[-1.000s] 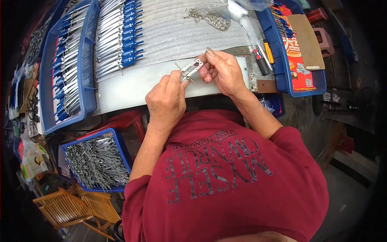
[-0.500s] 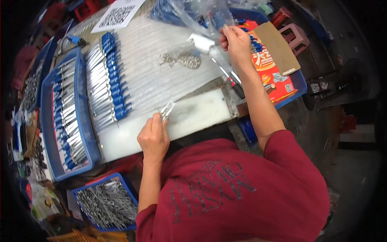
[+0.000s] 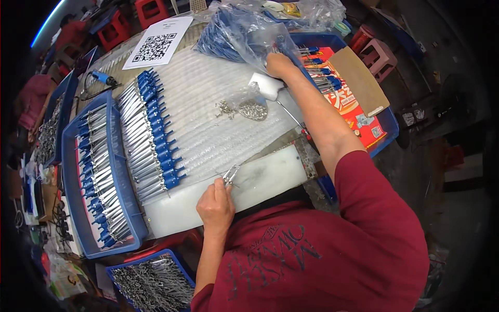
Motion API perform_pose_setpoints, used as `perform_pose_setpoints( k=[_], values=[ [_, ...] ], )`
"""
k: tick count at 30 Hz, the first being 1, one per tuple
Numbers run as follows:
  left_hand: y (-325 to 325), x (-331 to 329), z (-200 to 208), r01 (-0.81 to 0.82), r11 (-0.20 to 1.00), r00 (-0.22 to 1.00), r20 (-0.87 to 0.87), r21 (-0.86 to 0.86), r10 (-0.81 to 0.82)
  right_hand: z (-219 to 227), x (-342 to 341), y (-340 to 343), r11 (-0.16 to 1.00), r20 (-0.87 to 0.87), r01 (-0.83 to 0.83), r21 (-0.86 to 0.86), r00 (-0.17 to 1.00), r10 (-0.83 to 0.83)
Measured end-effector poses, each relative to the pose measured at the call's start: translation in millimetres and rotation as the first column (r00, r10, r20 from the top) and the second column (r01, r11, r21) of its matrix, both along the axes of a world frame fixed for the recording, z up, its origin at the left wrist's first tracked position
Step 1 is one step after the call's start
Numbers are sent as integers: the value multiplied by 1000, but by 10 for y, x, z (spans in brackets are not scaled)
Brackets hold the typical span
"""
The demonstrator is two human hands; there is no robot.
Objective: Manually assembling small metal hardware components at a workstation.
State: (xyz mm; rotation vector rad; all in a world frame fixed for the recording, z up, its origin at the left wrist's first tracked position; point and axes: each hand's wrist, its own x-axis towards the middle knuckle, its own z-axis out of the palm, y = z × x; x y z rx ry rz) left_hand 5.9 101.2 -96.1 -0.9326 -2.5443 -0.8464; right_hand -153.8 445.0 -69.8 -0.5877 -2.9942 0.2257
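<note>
Currently, at far left, a blue plastic tray (image 3: 125,193) with raised walls contains slender silver rods with blue ends. Below it, a blue bin (image 3: 180,264) holds a tangled heap of grey metal pieces. To its right, a row of silver-and-blue assemblies (image 3: 152,136) lies closely stacked on a ribbed, translucent foam sheet (image 3: 197,104).

The left hand (image 3: 215,209) is positioned over a smooth, milky-white board (image 3: 273,174). Its fingers are pinched closed on a narrow metal linkage (image 3: 229,176), the workpiece, which projects beyond the fingertips, above the far edge of the board. Further right, small shiny metal fasteners (image 3: 253,111) lie partly in clear film, near a white block (image 3: 266,86).

The right hand (image 3: 279,65) is at the edge of a crinkled clear bag (image 3: 228,36) of blue parts. Its finger opening and any hold cannot be determined.

The step in hand appears to be fetching a part one-handed; the next move calls for a precise pinch, with the linkage held steady. At far right, a second blue tray (image 3: 385,138) carries flat brown cardboard (image 3: 358,78).
</note>
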Motion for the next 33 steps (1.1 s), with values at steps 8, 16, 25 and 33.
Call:
perform_pose_setpoints(
  k=[8,16,25,33],
  values=[
    [-21,-26,11,24,1000,997,71,15,-25,-16,-115,72,980,270,-201,9,944,191],
    [-3,-37,27,20,996,999,43,84,-24,21,3,110,994,-218,102,-32,970,-107],
    [-57,12,21,-20,988,999,45,152,14,338,383,-566,741,-693,-294,-604,652,-306],
    [-82,30,68,9,974,998,62,225,-23,255,1219,-1337,42,-361,-360,-932,914,-186]
  ],
)
